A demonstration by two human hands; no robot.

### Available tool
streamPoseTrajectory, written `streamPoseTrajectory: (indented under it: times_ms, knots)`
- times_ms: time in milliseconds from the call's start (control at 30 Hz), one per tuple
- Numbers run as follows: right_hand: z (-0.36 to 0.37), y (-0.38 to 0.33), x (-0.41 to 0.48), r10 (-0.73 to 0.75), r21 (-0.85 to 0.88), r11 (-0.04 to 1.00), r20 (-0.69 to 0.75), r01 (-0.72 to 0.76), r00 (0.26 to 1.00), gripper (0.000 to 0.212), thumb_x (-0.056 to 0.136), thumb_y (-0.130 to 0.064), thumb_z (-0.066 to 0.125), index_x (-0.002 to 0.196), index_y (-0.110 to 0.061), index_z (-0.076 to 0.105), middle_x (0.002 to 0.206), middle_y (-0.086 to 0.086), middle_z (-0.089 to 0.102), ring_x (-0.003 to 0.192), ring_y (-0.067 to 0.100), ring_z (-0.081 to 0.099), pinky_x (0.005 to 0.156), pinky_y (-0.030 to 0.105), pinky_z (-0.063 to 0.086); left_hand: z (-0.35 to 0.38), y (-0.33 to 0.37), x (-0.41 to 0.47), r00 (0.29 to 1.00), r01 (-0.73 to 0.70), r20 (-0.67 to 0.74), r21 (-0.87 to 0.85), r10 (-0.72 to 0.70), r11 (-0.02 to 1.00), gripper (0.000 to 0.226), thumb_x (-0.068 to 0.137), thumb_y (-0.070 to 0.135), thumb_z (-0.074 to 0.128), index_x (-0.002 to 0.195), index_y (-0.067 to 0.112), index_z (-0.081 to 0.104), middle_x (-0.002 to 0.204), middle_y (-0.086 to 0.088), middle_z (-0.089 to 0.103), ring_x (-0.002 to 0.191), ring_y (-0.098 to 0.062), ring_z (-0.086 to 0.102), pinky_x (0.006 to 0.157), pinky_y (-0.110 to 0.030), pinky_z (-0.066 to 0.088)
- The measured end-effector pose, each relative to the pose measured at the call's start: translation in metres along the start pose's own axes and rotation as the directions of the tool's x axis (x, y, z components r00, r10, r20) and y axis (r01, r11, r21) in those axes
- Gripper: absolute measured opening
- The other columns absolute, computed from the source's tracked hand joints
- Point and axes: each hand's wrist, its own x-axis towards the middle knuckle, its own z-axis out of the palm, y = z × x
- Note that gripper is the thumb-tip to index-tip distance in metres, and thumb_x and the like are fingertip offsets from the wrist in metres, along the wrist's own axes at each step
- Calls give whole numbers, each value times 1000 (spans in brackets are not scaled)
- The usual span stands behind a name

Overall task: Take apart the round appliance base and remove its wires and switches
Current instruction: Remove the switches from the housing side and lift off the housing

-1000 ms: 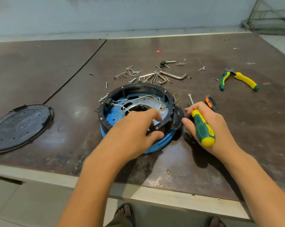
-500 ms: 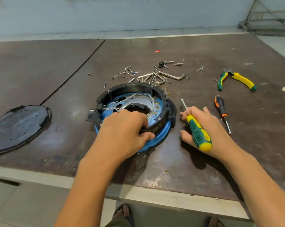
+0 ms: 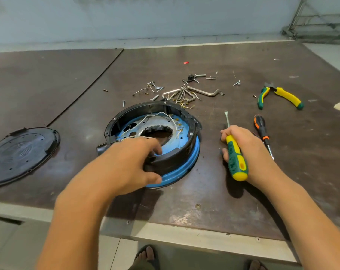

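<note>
- One round appliance base (image 3: 192,162) sits mid-desk (image 3: 214,195), a black ring over a blue rim, with white wires (image 3: 157,114) looping inside (open side up).
- Two screwdrivers: a green-and-yellow screwdriver (image 3: 236,158) in the right hand (image 3: 251,149) and a black-and-orange screwdriver (image 3: 261,128) lying just beside that hand.
- One pair of pliers (image 3: 286,95) far right, one black lid (image 3: 19,152) far left, and a scatter of screws and hex keys (image 3: 186,92) behind the base.
- The base is well back from the near desk edge and well apart from the lid.
- The left hand (image 3: 124,164) grips the base's near rim, fingers curled inside, thumb outside.
- The right hand is wrapped round the handle, blade pointing away, apart from the base.
</note>
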Motion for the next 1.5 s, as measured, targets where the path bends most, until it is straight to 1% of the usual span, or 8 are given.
streamPoseTrajectory:
  times_ms: [133,267,467,800,967,1200,1400,1500]
  knots:
    - [0,-6,-1,-61,-20,998,-102,60,993,25,88,-24,71,101,-31,51,103,2,64,93,17,60,83,33,50,-5,-6,0,1000,17,-7,32,-17,999,23,77,43,80,80,33,60,77,13,60,73,-4,57,66,-28,47]
    - [2,-20,-1,-137,100,984,-123,150,983,32,90,-22,71,99,-41,47,103,5,71,89,21,67,81,28,50,7,32,5,990,-90,-97,148,105,985,38,82,55,70,74,21,53,67,7,53,67,-17,54,59,-32,38]
    - [-4,-23,0,27,338,939,-254,63,967,17,89,-40,65,95,-30,54,115,-19,70,103,2,69,84,19,55,37,92,11,962,-141,-224,94,159,986,36,91,57,55,89,22,49,96,0,63,94,-25,60,68,-35,42]
    - [-6,-20,-3,-7,355,934,-128,52,992,37,82,-53,69,102,-28,51,141,-16,60,125,-5,59,102,23,49,1,31,0,976,-211,-58,-61,208,976,60,63,57,85,115,45,60,121,24,44,114,-5,47,97,-29,43]
    - [-3,-22,-1,12,415,909,-142,48,990,31,83,-44,69,101,-27,51,139,-11,60,123,-9,58,89,3,45,0,0,0,993,-116,-4,-33,116,993,86,52,66,86,126,51,44,126,25,41,117,-7,44,100,-31,40]
    - [-2,-17,0,33,329,943,-240,49,970,21,93,-21,73,104,-21,55,128,-8,66,113,-13,61,89,3,44,14,-2,8,967,-203,-165,-30,195,979,57,59,78,69,102,42,62,101,19,58,95,-5,53,84,-28,41]
    - [-5,-29,-7,20,364,926,-315,101,949,17,95,-36,63,108,-25,59,117,-11,73,104,4,69,85,16,54,39,39,13,924,-140,-336,146,182,979,68,76,85,40,109,29,61,93,10,62,79,-12,56,76,-34,49]
    - [-7,-37,-15,26,408,903,-366,135,930,32,96,-44,57,118,-20,55,110,-5,75,97,6,68,84,15,50,40,44,14,925,-137,-351,49,146,989,67,78,76,53,122,26,58,108,5,65,95,-17,61,85,-37,51]
